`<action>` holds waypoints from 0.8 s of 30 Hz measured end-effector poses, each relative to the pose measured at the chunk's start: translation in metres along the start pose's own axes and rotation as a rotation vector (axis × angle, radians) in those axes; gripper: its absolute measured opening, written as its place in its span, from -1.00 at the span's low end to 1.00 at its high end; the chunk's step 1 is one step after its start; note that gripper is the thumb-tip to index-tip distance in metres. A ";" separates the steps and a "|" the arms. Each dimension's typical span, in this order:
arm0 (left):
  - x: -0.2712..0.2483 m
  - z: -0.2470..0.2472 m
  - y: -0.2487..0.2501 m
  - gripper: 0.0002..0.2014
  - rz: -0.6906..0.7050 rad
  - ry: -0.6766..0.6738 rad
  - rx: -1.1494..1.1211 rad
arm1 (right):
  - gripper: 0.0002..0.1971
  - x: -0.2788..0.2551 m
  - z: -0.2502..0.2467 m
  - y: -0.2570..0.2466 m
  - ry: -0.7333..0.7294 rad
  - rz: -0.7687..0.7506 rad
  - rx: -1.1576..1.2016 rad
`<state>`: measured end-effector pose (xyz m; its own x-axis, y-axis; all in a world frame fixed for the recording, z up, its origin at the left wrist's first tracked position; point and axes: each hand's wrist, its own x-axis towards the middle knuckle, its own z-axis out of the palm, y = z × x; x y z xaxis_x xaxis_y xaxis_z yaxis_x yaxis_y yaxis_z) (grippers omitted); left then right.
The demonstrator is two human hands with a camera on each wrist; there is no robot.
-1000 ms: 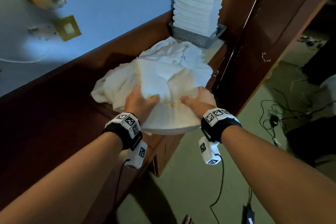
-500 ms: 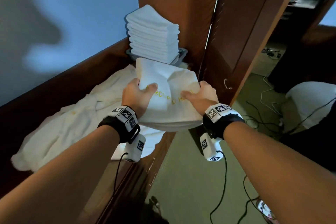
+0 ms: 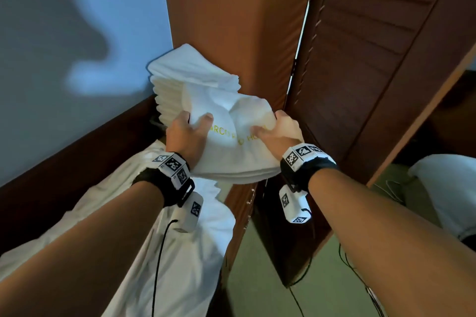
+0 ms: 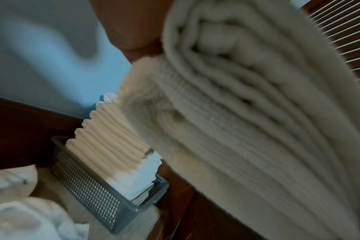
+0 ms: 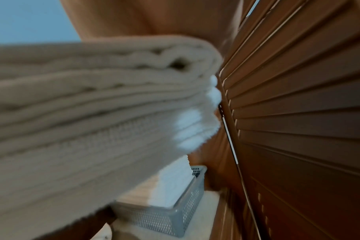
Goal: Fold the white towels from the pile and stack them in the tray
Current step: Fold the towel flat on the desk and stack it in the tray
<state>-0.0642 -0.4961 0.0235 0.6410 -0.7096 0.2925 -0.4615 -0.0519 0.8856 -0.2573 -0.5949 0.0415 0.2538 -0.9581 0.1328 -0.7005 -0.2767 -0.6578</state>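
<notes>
A folded white towel (image 3: 231, 141) with yellow lettering is held in the air between both hands. My left hand (image 3: 186, 136) grips its left edge, thumb on top. My right hand (image 3: 279, 134) grips its right edge the same way. The towel hangs just in front of the top of a tall stack of folded towels (image 3: 190, 77), which stands in a grey perforated tray (image 4: 88, 183). In the wrist views the towel's layered edge (image 4: 247, 113) (image 5: 82, 105) fills the picture and my fingers are hidden. The unfolded towel pile (image 3: 180, 252) lies on the shelf below my left arm.
A brown wooden post (image 3: 231, 20) rises right behind the stack, and a louvred door (image 3: 373, 59) stands close on the right. The tray (image 5: 175, 216) sits in the shelf's far corner against the blue wall (image 3: 77, 33). Cables trail over the green floor (image 3: 322, 291).
Both hands lifted the folded towel off the pile and carried it forward and up towards the top of the stack in the tray. My view followed to the right.
</notes>
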 end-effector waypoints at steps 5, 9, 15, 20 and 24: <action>0.077 0.032 -0.002 -0.63 -0.007 0.061 0.044 | -0.50 0.099 0.014 -0.014 0.021 -0.084 -0.081; 0.143 0.065 -0.011 -0.61 -0.006 0.036 0.038 | -0.49 0.198 0.025 -0.016 0.034 -0.187 -0.195; 0.234 0.122 -0.028 -0.68 -0.011 0.013 -0.029 | -0.55 0.345 0.046 -0.030 0.021 -0.264 -0.190; 0.307 0.140 -0.029 -0.64 -0.031 0.120 -0.146 | -0.55 0.446 0.076 -0.071 0.010 -0.401 -0.064; 0.356 0.135 -0.041 -0.63 -0.078 0.253 -0.203 | -0.61 0.503 0.110 -0.107 -0.067 -0.479 0.139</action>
<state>0.1003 -0.8414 0.0432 0.8133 -0.5106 0.2790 -0.2899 0.0601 0.9552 0.0183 -1.0394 0.0972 0.5705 -0.7177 0.3993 -0.4002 -0.6675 -0.6279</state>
